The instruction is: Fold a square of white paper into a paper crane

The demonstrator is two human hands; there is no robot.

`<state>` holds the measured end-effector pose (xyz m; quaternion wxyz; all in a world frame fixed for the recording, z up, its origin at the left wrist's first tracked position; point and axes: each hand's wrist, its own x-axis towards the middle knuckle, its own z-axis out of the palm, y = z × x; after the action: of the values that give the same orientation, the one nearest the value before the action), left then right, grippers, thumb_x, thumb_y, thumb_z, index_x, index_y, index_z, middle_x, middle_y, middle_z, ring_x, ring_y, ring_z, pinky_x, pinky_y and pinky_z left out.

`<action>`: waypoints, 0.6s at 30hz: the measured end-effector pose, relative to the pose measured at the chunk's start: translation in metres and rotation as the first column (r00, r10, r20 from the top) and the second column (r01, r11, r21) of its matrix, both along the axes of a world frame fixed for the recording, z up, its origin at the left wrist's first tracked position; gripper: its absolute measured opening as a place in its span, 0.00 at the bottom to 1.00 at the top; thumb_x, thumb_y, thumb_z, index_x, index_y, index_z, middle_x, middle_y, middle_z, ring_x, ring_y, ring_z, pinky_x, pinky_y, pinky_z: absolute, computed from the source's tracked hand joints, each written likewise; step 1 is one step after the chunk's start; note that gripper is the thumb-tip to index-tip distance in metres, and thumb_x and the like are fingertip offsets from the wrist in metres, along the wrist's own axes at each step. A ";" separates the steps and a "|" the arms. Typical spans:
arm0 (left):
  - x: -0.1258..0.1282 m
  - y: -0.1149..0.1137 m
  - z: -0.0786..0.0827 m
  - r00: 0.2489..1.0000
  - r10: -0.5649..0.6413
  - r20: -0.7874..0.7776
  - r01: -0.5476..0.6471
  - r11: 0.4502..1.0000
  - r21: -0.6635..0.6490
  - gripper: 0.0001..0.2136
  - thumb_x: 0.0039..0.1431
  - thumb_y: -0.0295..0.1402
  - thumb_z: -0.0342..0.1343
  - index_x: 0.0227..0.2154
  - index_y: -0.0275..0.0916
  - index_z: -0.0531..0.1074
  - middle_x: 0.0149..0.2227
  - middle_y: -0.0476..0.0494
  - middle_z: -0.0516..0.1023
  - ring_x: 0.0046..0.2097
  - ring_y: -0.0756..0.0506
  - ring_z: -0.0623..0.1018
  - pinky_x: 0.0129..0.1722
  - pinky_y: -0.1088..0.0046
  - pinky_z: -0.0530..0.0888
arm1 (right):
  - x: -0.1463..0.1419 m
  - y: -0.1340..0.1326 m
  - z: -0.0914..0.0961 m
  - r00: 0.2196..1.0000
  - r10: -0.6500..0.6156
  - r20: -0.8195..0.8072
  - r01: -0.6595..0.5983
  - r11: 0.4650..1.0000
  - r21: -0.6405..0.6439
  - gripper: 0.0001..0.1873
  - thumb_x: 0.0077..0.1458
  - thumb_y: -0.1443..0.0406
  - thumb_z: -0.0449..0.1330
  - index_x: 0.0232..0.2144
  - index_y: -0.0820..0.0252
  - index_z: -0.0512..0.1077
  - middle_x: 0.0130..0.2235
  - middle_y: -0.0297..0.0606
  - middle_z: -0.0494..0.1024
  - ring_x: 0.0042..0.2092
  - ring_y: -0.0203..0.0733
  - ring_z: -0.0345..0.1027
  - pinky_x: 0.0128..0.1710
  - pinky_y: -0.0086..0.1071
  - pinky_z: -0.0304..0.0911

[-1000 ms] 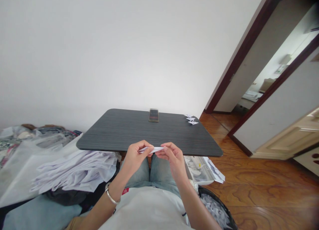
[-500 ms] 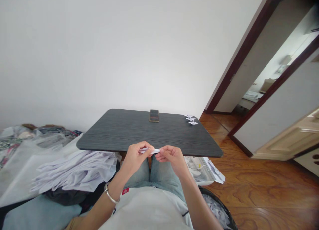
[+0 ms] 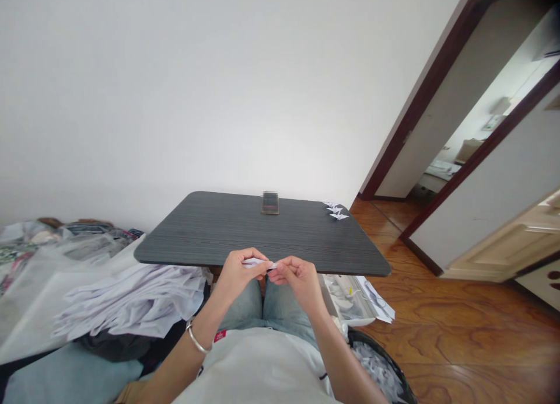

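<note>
A narrow piece of folded white paper [image 3: 252,263] is pinched between my two hands, just in front of the table's near edge and above my lap. My left hand [image 3: 238,272] grips its left part, with the thumb on top. My right hand [image 3: 297,274] pinches the paper's right end between thumb and fingers. Fingers cover much of the paper, so its full shape is hidden. At the far right of the dark table [image 3: 219,229] stand several white folded paper cranes [image 3: 338,216] in a short row.
A small dark framed object [image 3: 270,203] sits at the table's back edge. Left of me lies a pile of white cloth or paper [image 3: 131,299]. To the right are a white box [image 3: 350,302], loose paper sheets [image 3: 380,302] and a dark container of folded paper pieces [image 3: 378,372].
My right hand has shifted slightly left, closer to my left hand, and less of the paper shows between them. Both hands keep hold of it.
</note>
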<state>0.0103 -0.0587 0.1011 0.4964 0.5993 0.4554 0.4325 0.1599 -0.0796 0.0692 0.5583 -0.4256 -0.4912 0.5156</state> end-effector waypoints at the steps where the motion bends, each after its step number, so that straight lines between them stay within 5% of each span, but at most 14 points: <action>1: 0.000 0.000 0.000 1.000 0.003 0.010 -0.003 1.000 -0.012 0.08 0.40 0.33 0.62 0.20 0.33 0.74 0.19 0.48 0.74 0.21 0.52 0.70 0.22 0.78 0.67 | -0.001 0.000 0.000 1.000 -0.003 0.000 0.003 1.000 0.003 0.16 0.45 0.54 0.63 0.23 0.63 0.73 0.23 0.38 0.79 0.24 0.38 0.74 0.26 0.29 0.70; 18: -0.002 0.001 0.001 0.996 0.057 0.065 -0.055 0.998 -0.025 0.05 0.40 0.30 0.61 0.18 0.33 0.73 0.13 0.52 0.70 0.19 0.53 0.68 0.21 0.79 0.64 | 0.008 0.001 0.001 0.999 0.044 0.019 -0.044 0.999 0.013 0.16 0.47 0.54 0.62 0.23 0.62 0.73 0.23 0.38 0.79 0.25 0.36 0.73 0.26 0.27 0.69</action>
<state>0.0087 -0.0580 0.1023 0.5056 0.5660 0.4602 0.4606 0.1675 -0.0783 0.0702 0.5450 -0.4160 -0.5090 0.5204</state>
